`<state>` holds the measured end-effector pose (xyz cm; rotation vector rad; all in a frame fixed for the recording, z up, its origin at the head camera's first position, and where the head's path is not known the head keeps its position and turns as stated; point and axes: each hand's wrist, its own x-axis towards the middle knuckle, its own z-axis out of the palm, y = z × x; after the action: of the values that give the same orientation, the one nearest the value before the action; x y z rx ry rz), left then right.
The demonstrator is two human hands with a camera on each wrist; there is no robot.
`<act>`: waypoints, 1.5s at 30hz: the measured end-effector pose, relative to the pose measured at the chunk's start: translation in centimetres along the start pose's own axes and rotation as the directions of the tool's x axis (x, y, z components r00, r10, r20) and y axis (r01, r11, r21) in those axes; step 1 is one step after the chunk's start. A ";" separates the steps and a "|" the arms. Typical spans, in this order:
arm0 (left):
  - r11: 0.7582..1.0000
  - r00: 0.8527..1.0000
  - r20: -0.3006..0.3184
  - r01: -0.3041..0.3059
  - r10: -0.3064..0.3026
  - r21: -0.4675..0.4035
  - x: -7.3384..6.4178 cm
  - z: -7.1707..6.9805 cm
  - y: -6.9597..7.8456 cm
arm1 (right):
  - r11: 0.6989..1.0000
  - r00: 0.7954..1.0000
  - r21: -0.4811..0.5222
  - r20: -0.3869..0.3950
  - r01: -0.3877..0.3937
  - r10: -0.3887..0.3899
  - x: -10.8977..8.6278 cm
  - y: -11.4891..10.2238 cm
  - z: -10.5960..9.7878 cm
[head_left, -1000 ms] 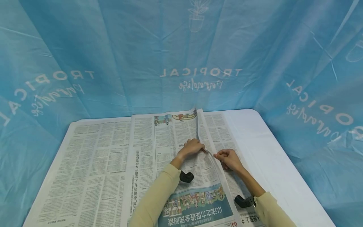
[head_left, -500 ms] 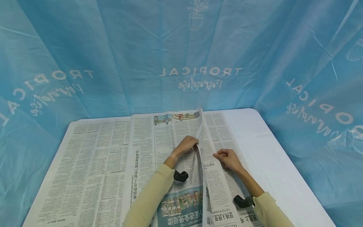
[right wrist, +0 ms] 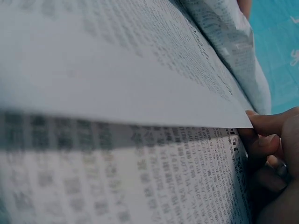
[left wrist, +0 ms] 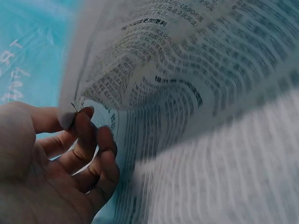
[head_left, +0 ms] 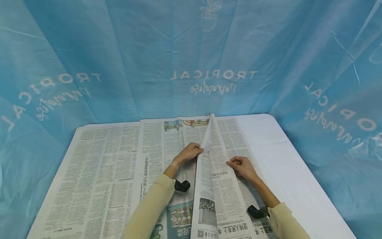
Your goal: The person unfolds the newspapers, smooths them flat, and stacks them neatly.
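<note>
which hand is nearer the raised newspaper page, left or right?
Left. The left hand pinches the raised page at its edge, holding it upright. The right hand rests with curled fingers on the flat sheet to the page's right, apart from it.

Thin matt newsprint newspaper (head_left: 119, 166); crinkled glossy plastic backdrop (head_left: 149, 49)

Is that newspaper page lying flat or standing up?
Standing up. The left hand pinches the page by its edge and lifts it on end, while the rest of the newspaper lies spread flat on the table.
</note>
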<state>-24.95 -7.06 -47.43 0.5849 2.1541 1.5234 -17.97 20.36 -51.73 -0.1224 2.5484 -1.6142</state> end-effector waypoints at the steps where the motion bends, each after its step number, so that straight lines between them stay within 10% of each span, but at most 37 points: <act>1: 1.000 1.000 -0.008 -0.003 0.003 0.015 -0.2 -0.2 -0.1 | 1.000 1.000 -0.003 -0.002 0.008 -0.008 0.0 0.0 0.0; 25: 0.996 0.981 -0.189 0.063 -0.050 0.063 -4.5 -3.5 -1.3 | 0.999 0.999 -0.011 0.001 0.033 -0.033 -0.1 0.2 -0.3; 45: 0.992 0.974 -0.218 0.087 -0.065 0.096 -8.1 -6.6 -3.3 | 0.999 1.000 -0.030 -0.011 0.015 -0.015 0.2 0.3 -0.1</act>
<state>-22.39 -17.68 -47.69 0.3807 2.4008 1.4988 -18.16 20.57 -51.99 -0.1356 2.5869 -1.5868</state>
